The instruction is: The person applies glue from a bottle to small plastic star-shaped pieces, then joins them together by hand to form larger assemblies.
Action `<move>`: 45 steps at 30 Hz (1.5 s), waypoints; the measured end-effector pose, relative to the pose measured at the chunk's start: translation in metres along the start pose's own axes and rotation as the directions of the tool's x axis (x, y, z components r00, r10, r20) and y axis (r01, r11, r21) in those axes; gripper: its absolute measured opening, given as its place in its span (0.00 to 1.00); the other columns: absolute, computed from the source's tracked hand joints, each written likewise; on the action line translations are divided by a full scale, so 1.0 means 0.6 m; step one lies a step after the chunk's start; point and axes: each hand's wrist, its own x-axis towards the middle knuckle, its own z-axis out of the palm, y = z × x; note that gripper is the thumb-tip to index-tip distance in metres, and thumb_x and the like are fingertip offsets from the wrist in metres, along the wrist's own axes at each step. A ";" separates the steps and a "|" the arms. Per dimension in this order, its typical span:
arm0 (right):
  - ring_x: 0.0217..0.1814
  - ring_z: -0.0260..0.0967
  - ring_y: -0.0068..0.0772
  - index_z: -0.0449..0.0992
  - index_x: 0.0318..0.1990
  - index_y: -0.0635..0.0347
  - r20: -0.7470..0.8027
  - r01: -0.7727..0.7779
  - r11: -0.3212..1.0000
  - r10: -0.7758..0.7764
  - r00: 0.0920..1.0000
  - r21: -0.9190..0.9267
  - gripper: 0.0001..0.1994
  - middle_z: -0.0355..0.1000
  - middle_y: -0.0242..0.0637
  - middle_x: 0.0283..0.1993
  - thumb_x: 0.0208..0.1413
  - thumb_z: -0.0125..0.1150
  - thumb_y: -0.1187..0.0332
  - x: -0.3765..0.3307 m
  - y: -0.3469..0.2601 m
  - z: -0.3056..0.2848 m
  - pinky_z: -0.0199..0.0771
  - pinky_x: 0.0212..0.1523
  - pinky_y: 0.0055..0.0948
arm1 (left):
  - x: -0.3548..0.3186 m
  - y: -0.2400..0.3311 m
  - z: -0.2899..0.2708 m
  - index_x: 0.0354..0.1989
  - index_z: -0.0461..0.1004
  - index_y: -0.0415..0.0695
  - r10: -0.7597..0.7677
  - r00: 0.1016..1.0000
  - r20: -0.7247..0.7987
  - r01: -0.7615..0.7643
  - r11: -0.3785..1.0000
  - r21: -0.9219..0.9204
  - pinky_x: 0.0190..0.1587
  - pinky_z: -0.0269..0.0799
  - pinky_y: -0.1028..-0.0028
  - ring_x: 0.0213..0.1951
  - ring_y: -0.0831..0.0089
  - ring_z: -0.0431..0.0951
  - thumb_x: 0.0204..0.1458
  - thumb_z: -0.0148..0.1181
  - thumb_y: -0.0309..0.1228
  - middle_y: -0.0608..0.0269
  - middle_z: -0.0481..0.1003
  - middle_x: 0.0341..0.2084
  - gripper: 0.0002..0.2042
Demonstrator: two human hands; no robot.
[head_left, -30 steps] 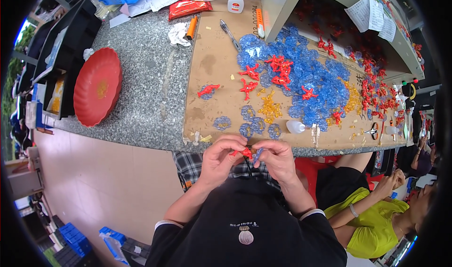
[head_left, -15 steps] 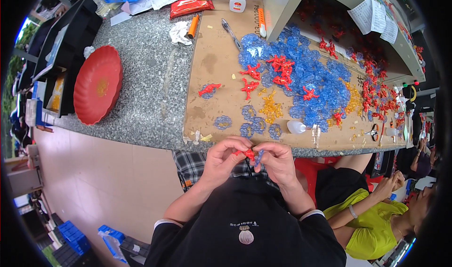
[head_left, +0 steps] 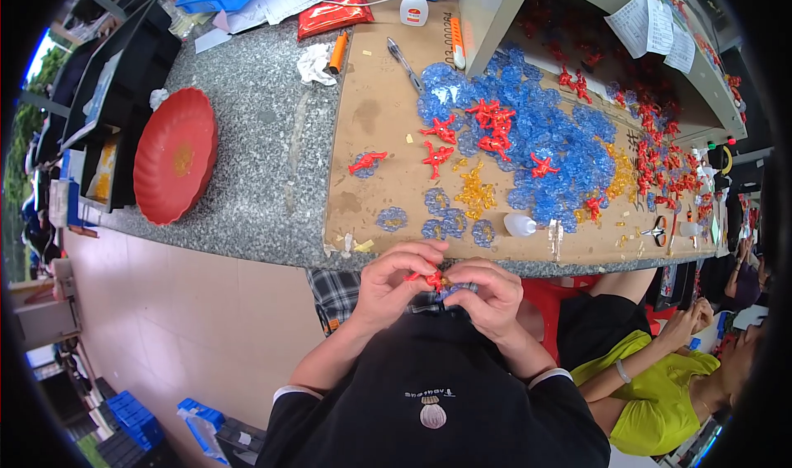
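Just off the table's near edge, my left hand (head_left: 394,280) pinches a small red plastic figure (head_left: 433,281). My right hand (head_left: 488,295) is closed on a clear blue plastic ring-shaped piece (head_left: 459,290), held against the figure's right side. A bit of yellow shows where the two pieces meet; fingers hide the rest. Beyond my hands, several loose blue pieces (head_left: 454,222) lie on a cardboard sheet (head_left: 355,212). Small amber parts (head_left: 474,192) lie just behind them. Farther back spreads a big heap of blue pieces (head_left: 536,130) with red figures (head_left: 495,122) on top.
A white-capped small bottle (head_left: 519,225) lies near the front edge, scissors (head_left: 657,231) farther right. At left stand a red scalloped dish (head_left: 175,156) and black bins (head_left: 107,130). A grey shelf (head_left: 495,14) rises behind the heap. A co-worker in yellow-green (head_left: 639,385) sits at my right.
The blue piece has turned from edge-on to flatter against the red figure. My right-hand fingers have shifted around it; both hands stay close together.
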 end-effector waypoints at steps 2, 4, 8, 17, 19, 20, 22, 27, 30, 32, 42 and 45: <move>0.36 0.74 0.35 0.76 0.33 0.68 0.018 0.054 0.991 -0.052 0.998 -0.120 0.12 0.75 0.43 0.32 0.37 0.69 0.79 0.002 -0.006 -0.002 0.73 0.36 0.27 | 0.001 0.000 -0.001 0.37 0.73 0.40 0.004 1.000 0.013 -0.004 1.000 0.004 0.53 0.67 0.63 0.54 0.57 0.68 0.46 0.59 0.16 0.57 0.71 0.43 0.10; 0.35 0.74 0.36 0.76 0.33 0.67 0.030 0.088 0.987 -0.085 0.996 -0.136 0.12 0.75 0.43 0.32 0.37 0.69 0.79 0.004 -0.008 -0.005 0.74 0.35 0.27 | 0.004 0.001 -0.001 0.36 0.73 0.40 0.006 1.000 0.026 -0.006 1.000 0.006 0.54 0.67 0.62 0.54 0.56 0.68 0.45 0.59 0.16 0.57 0.71 0.43 0.10; 0.32 0.74 0.37 0.77 0.31 0.66 0.043 0.135 0.980 -0.130 0.991 -0.145 0.11 0.75 0.42 0.31 0.36 0.69 0.78 0.002 -0.005 -0.008 0.74 0.33 0.28 | 0.013 0.006 -0.004 0.34 0.74 0.39 0.067 0.992 0.107 -0.081 0.989 0.124 0.51 0.70 0.64 0.53 0.54 0.69 0.44 0.59 0.14 0.56 0.72 0.41 0.09; 0.32 0.74 0.37 0.77 0.34 0.65 0.048 0.130 0.991 -0.128 0.991 -0.039 0.13 0.75 0.41 0.32 0.36 0.69 0.78 0.004 0.010 -0.006 0.74 0.32 0.26 | 0.017 0.019 -0.004 0.31 0.75 0.38 0.073 0.991 0.116 -0.104 0.953 0.286 0.45 0.73 0.66 0.47 0.55 0.73 0.41 0.60 0.14 0.57 0.74 0.36 0.09; 0.33 0.74 0.36 0.77 0.35 0.66 0.067 0.110 0.993 -0.106 0.992 -0.052 0.14 0.75 0.42 0.34 0.37 0.69 0.78 0.008 0.011 -0.002 0.74 0.32 0.26 | 0.021 0.028 -0.007 0.31 0.76 0.38 0.084 0.991 0.103 -0.112 0.944 0.312 0.45 0.72 0.66 0.46 0.56 0.74 0.41 0.60 0.15 0.57 0.74 0.36 0.09; 0.34 0.74 0.36 0.76 0.37 0.67 0.086 0.088 0.994 -0.082 0.993 -0.065 0.15 0.75 0.43 0.36 0.37 0.69 0.78 0.011 0.014 0.001 0.74 0.33 0.26 | 0.023 0.034 -0.013 0.31 0.76 0.38 0.091 0.992 0.089 -0.117 0.925 0.362 0.44 0.72 0.67 0.44 0.59 0.74 0.40 0.61 0.15 0.58 0.75 0.35 0.09; 0.35 0.74 0.35 0.75 0.39 0.67 0.010 0.032 0.992 -0.031 0.999 -0.125 0.17 0.74 0.44 0.38 0.37 0.69 0.78 0.023 0.001 0.007 0.74 0.34 0.25 | 0.032 0.056 -0.029 0.31 0.76 0.39 0.099 0.992 0.079 -0.123 0.901 0.416 0.43 0.71 0.67 0.42 0.61 0.75 0.40 0.62 0.16 0.59 0.75 0.34 0.09; 0.35 0.73 0.30 0.74 0.42 0.69 -0.157 -0.044 0.975 0.009 0.988 -0.216 0.17 0.73 0.46 0.41 0.39 0.66 0.81 -0.003 0.003 -0.024 0.74 0.35 0.23 | 0.061 0.085 -0.075 0.32 0.75 0.40 0.290 0.951 -0.110 0.025 0.281 0.959 0.36 0.69 0.70 0.32 0.64 0.73 0.36 0.66 0.21 0.62 0.76 0.27 0.12; 0.34 0.72 0.29 0.75 0.40 0.70 -0.210 -0.073 0.973 0.027 0.977 -0.217 0.15 0.73 0.45 0.38 0.40 0.63 0.84 -0.026 0.006 -0.049 0.73 0.33 0.22 | 0.072 0.080 -0.081 0.32 0.75 0.41 0.300 0.935 -0.190 0.121 0.234 0.965 0.35 0.69 0.69 0.31 0.63 0.72 0.35 0.68 0.24 0.62 0.75 0.28 0.13; 0.31 0.71 0.28 0.75 0.37 0.69 -0.276 -0.071 0.974 0.009 0.961 -0.214 0.12 0.73 0.43 0.35 0.40 0.62 0.84 -0.042 0.013 -0.067 0.70 0.30 0.20 | 0.088 0.081 -0.071 0.32 0.75 0.40 0.357 0.929 -0.098 0.048 0.147 0.988 0.35 0.68 0.69 0.31 0.63 0.71 0.36 0.69 0.25 0.62 0.75 0.28 0.13; 0.40 0.66 0.38 0.72 0.43 0.63 -0.336 -0.116 0.731 -0.162 0.928 -0.673 0.25 0.71 0.40 0.39 0.33 0.72 0.72 0.014 0.043 -0.110 0.65 0.38 0.30 | 0.171 -0.004 0.048 0.38 0.73 0.41 0.257 0.966 0.017 0.030 -0.179 0.983 0.38 0.64 0.67 0.36 0.64 0.68 0.46 0.60 0.28 0.59 0.72 0.31 0.11; 0.41 0.66 0.42 0.72 0.43 0.64 -0.293 -0.091 0.729 -0.155 0.944 -0.679 0.22 0.72 0.41 0.39 0.35 0.71 0.74 0.016 0.052 -0.110 0.66 0.41 0.33 | 0.199 -0.031 0.061 0.36 0.72 0.41 0.173 0.983 -0.068 0.120 -0.308 0.944 0.37 0.63 0.66 0.36 0.64 0.67 0.48 0.57 0.30 0.58 0.71 0.32 0.09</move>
